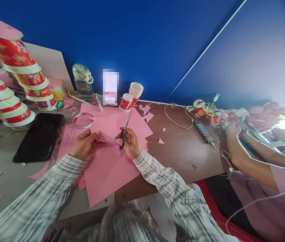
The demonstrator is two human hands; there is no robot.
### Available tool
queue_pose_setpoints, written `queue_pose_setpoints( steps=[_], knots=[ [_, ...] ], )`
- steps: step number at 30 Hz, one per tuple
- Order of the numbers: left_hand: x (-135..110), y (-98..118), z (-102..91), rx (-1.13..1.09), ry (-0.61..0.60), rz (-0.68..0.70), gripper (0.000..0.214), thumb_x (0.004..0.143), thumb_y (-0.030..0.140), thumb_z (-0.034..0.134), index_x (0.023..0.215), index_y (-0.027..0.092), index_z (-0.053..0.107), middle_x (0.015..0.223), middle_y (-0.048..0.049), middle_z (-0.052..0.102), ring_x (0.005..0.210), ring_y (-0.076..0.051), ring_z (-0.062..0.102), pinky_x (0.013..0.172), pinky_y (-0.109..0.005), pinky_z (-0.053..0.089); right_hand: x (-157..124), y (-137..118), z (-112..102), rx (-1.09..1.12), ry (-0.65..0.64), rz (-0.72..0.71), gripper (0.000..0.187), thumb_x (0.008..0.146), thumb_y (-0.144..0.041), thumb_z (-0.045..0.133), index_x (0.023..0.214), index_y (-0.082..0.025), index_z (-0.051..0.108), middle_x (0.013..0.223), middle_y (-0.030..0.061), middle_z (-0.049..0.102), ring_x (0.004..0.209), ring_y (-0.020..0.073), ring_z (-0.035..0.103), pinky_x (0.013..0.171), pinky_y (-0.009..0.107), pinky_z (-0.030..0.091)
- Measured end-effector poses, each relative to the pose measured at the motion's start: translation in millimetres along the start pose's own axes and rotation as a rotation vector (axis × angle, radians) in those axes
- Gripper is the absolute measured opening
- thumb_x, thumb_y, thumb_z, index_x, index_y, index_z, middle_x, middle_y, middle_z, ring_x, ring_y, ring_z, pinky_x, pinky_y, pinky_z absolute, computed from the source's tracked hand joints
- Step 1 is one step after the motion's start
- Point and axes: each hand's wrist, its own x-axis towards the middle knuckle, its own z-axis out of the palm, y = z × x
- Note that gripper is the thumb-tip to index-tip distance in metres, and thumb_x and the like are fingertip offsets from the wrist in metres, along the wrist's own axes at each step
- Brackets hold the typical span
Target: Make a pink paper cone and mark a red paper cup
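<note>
My left hand (86,145) pinches a piece of pink paper (104,127) by its lower left part, thumb on top. In my right hand (130,143) is a pair of scissors (123,137), its dark handles within my fingers and its blades pointing up and away from me. The scissors are just right of the held paper; whether the blades touch it I cannot tell. Beneath both hands lie overlapping pink sheets (114,174). A roll of tape (82,120) stands just beyond my left hand.
Two paper cups (126,103), a lit phone (110,86) and a water bottle (83,82) stand along the blue wall. Stacked red cups (33,79) and a black tablet (39,137) are at left. Pink scraps (161,141) litter the table. At right, a co-worker's hands (233,130) work near a cable.
</note>
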Motion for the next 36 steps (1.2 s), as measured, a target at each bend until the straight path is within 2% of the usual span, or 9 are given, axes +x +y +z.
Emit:
queue_pose_setpoints(
  steps=[6,11,15,19,21,25,27,31,36],
  knots=[
    [-4.0,-11.7,4.3,0.028,-0.117,-0.096,0.036,0.048,0.022,0.070,0.082,0.013,0.061,0.071,-0.0061,0.063,0.063,-0.017,0.058,0.057,-0.037,0.052,5.6,-3.3,-2.3,-0.081,0.107,-0.019,0.056,0.054,-0.034,0.075,0.102,-0.015,0.053,0.058,-0.0070,0.045,0.049,0.0040,0.040,0.047,0.017,0.033],
    [-3.9,-11.7,0.5,0.109,-0.167,-0.163,0.037,0.044,0.021,0.071,0.079,0.011,0.063,0.075,-0.0099,0.064,0.067,-0.019,0.059,0.057,-0.034,0.051,9.9,-10.5,-11.5,-0.050,0.094,0.008,0.059,0.052,-0.034,0.076,0.103,-0.014,0.053,0.062,-0.0053,0.051,0.051,0.0044,0.044,0.049,0.018,0.038],
    [-3.6,-11.1,-2.0,0.155,-0.156,-0.154,0.036,0.043,0.023,0.072,0.076,0.012,0.064,0.069,-0.0080,0.063,0.056,-0.017,0.057,0.044,-0.028,0.048,8.3,-17.4,-12.3,-0.042,0.032,0.049,0.058,0.050,-0.032,0.077,0.100,-0.014,0.054,0.064,-0.0042,0.053,0.055,0.0057,0.050,0.055,0.020,0.044],
    [-1.2,-11.1,-2.6,0.212,-0.158,-0.110,0.027,0.042,0.022,0.073,0.062,0.010,0.060,0.049,-0.0037,0.056,0.036,-0.007,0.044,0.028,-0.018,0.033,6.9,-18.8,-11.7,-0.073,-0.004,0.032,0.058,0.052,-0.032,0.076,0.101,-0.013,0.054,0.065,-0.0030,0.053,0.057,0.0062,0.050,0.055,0.020,0.044],
    [-0.7,-9.1,-1.3,0.183,-0.138,-0.093,0.027,0.042,0.023,0.074,0.061,0.010,0.059,0.050,-0.0037,0.056,0.039,-0.009,0.046,0.032,-0.020,0.038,6.3,-17.8,-11.9,-0.073,-0.015,0.003,0.058,0.054,-0.033,0.075,0.103,-0.013,0.052,0.069,-0.0013,0.054,0.059,0.0069,0.050,0.055,0.020,0.043],
    [-1.8,1.0,2.2,0.081,-0.021,0.012,0.031,0.043,0.023,0.073,0.068,0.011,0.059,0.062,-0.0038,0.062,0.057,-0.014,0.056,0.049,-0.028,0.049,3.1,-15.0,-12.4,-0.068,-0.059,-0.013,0.058,0.058,-0.037,0.072,0.105,-0.012,0.049,0.070,0.0005,0.054,0.059,0.0076,0.048,0.052,0.020,0.040],
    [-2.7,7.4,3.3,0.042,0.024,0.062,0.028,0.045,0.022,0.072,0.068,0.013,0.059,0.064,-0.0026,0.062,0.059,-0.013,0.057,0.053,-0.028,0.050,0.2,-13.3,-12.2,-0.086,-0.109,-0.003,0.056,0.060,-0.038,0.071,0.105,-0.013,0.050,0.070,0.0008,0.053,0.058,0.0077,0.048,0.051,0.020,0.038],
    [-1.6,15.2,1.7,-0.016,0.073,0.065,0.019,0.050,0.021,0.069,0.062,0.013,0.056,0.059,-0.0012,0.061,0.059,-0.012,0.057,0.058,-0.030,0.050,-6.7,-10.3,-10.2,-0.183,-0.187,0.013,0.050,0.062,-0.035,0.070,0.105,-0.014,0.053,0.071,0.0014,0.054,0.057,0.0074,0.047,0.051,0.020,0.037],
    [6.7,12.5,-8.8,-0.097,0.064,0.116,0.015,0.055,0.020,0.067,0.059,0.014,0.053,0.055,0.0019,0.058,0.059,-0.011,0.057,0.069,-0.036,0.048,-14.8,-8.0,-6.6,-0.423,-0.258,0.053,0.042,0.065,-0.028,0.066,0.104,-0.015,0.057,0.064,-0.0017,0.050,0.048,0.0045,0.036,0.045,0.018,0.030]
  ],
)
